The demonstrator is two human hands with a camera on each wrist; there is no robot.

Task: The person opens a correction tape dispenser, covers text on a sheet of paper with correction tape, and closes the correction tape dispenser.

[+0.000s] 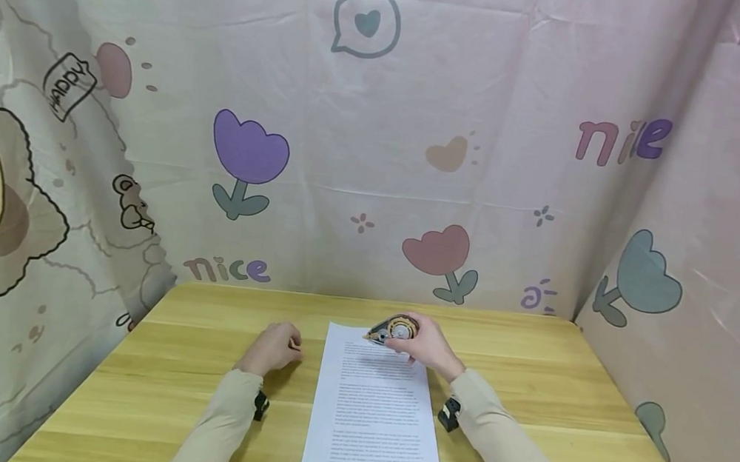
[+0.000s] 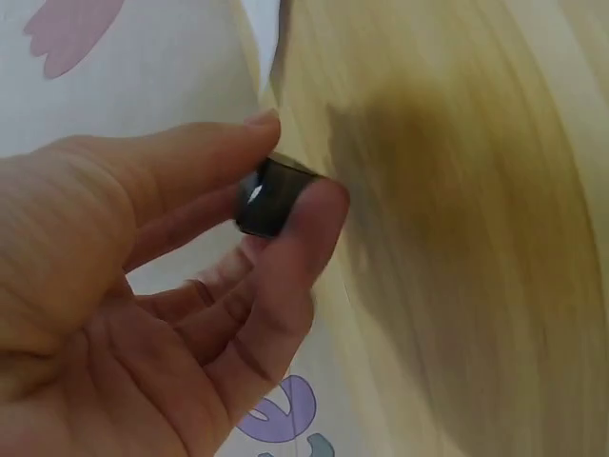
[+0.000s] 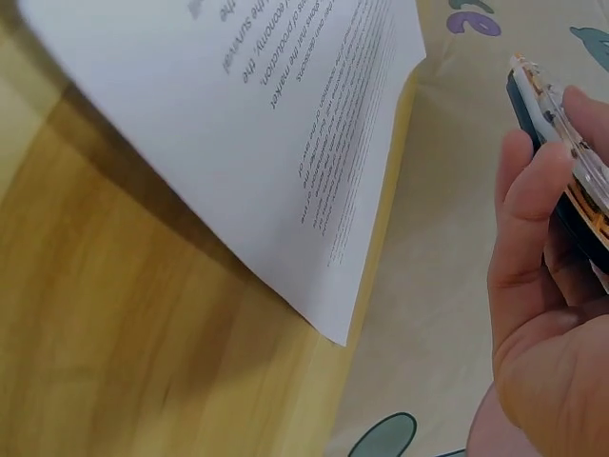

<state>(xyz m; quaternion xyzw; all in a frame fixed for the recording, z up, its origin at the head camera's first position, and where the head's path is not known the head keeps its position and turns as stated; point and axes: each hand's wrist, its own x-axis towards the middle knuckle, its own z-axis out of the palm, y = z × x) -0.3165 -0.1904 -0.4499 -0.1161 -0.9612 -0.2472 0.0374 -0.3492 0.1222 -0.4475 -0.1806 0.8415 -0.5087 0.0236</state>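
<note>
Over the upper part of a printed sheet of paper (image 1: 379,410), my right hand (image 1: 429,347) grips a correction tape dispenser (image 1: 394,328). Its tip points left, close above the first printed lines. In the right wrist view the dispenser (image 3: 557,119) shows a clear side, a dark side and orange parts inside, pinched between thumb and fingers. To the left of the paper, my left hand (image 1: 272,348) is held just over the table. Its thumb and index finger pinch a small dark, see-through cap (image 2: 276,195), while the other fingers curl loosely beneath.
The wooden table (image 1: 196,370) carries the sheet at its middle. Behind it and at both sides hangs a pale patterned cloth (image 1: 351,147). Black camera mounts (image 1: 449,414) are worn at both wrists.
</note>
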